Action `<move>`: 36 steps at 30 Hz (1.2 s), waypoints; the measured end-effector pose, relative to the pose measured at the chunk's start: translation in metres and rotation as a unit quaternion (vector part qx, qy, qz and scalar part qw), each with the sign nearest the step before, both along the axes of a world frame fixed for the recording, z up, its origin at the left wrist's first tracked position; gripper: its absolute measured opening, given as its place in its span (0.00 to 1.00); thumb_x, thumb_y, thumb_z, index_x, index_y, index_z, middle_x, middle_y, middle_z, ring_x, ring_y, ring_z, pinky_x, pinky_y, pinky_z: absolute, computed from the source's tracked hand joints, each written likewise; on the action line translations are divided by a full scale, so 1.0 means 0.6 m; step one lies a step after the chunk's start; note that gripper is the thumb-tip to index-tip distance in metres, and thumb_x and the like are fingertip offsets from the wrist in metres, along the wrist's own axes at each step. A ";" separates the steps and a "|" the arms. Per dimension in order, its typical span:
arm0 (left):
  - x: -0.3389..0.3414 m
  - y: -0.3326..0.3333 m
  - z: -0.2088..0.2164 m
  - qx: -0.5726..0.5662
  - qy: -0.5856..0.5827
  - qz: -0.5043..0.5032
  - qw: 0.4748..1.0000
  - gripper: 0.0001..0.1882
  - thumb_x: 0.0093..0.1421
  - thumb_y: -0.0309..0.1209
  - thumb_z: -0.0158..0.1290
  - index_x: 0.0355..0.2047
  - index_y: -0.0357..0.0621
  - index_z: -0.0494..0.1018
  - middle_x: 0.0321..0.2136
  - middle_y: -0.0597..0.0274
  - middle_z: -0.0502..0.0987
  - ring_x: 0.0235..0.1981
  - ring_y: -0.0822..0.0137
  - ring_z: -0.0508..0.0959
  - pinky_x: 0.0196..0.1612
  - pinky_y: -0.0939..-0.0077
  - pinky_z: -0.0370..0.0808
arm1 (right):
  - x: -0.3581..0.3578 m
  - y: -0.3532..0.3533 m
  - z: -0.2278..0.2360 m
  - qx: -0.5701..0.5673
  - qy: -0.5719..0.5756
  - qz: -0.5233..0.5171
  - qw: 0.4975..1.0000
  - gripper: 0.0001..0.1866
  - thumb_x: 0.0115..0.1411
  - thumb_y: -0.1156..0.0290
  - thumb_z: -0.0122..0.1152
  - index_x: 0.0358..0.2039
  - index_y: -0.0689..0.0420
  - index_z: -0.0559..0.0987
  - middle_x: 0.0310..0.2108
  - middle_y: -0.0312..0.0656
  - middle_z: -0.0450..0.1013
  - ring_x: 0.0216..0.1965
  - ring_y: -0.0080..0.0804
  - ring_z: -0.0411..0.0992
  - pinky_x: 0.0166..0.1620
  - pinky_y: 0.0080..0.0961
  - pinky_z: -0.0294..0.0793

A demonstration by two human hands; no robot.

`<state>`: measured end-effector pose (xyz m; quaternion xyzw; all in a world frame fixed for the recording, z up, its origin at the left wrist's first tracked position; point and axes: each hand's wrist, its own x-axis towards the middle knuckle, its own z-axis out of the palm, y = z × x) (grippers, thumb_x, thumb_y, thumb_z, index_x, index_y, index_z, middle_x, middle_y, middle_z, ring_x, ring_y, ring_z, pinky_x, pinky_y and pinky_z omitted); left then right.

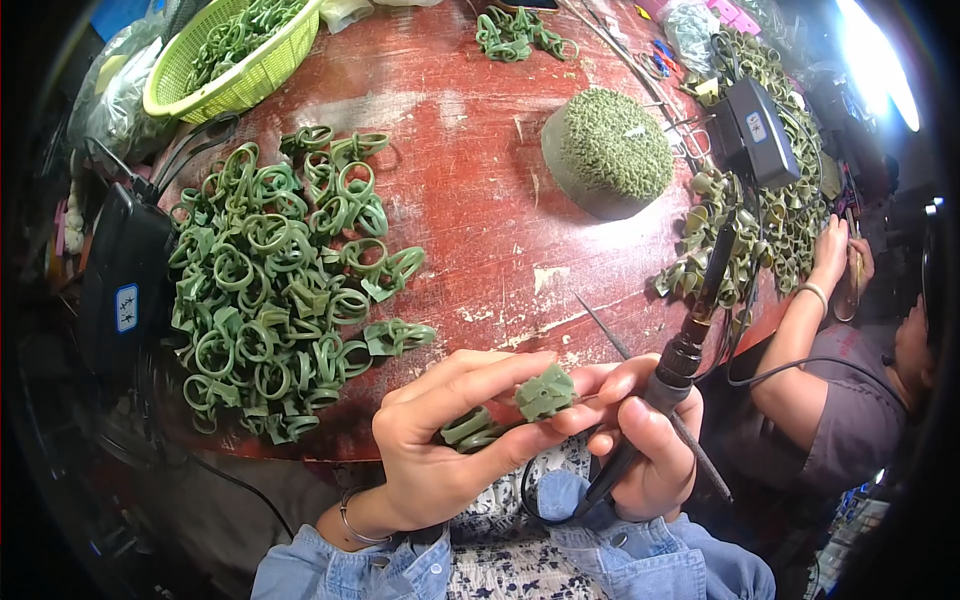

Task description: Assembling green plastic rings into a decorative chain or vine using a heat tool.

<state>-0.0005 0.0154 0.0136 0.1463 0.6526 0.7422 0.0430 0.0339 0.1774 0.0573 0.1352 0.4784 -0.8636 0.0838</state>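
My left hand (440, 450) closes around a green wax ring piece (545, 393), its flat, notched face held up between thumb and fingers. More green ring bands (468, 428) show inside the palm. My right hand (655, 450) grips a black corded wax pen (678, 362), its metal collar pointing up and away. A slim, pointed dark tool (603, 326) lies across the same hand, its far end tapering over the table. The right fingertips meet the left ones beside the wax piece. A large heap of green wax rings (270, 290) lies left of my hands.
On the red worn table (480, 200) stand a round green block (610, 150) and a yellow-green basket (235, 70) of pieces. Black boxes with cables sit left (125, 270) and right (755, 130). Olive pieces (715, 245) are heaped right, near another person's arm (800, 330).
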 end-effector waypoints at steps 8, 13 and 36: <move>0.003 0.002 0.003 -0.027 0.028 0.003 0.999 0.20 0.45 0.22 0.62 0.41 0.36 0.75 0.33 0.54 0.76 0.31 0.71 0.76 0.31 0.81 0.74 | 0.004 0.000 -0.006 -0.038 0.002 -0.006 0.999 0.11 0.57 0.73 0.51 0.37 0.69 0.70 0.41 0.60 0.69 0.39 0.45 0.74 0.35 0.25 0.79; 0.005 0.003 0.001 0.007 -0.023 -0.020 1.000 0.20 0.46 0.22 0.61 0.42 0.36 0.74 0.33 0.56 0.76 0.32 0.72 0.76 0.32 0.82 0.73 | 0.004 0.000 -0.011 -0.036 0.034 -0.011 0.999 0.10 0.57 0.74 0.50 0.37 0.69 0.70 0.41 0.59 0.69 0.38 0.44 0.74 0.33 0.25 0.79; 0.011 0.010 0.000 -0.065 0.049 0.102 0.991 0.13 0.41 0.21 0.64 0.29 0.37 0.75 0.23 0.57 0.76 0.23 0.69 0.75 0.25 0.80 0.71 | 0.008 -0.010 -0.020 0.127 0.024 -0.043 0.991 0.09 0.55 0.78 0.54 0.37 0.66 0.72 0.28 0.44 0.73 0.18 0.17 0.67 0.20 0.12 0.63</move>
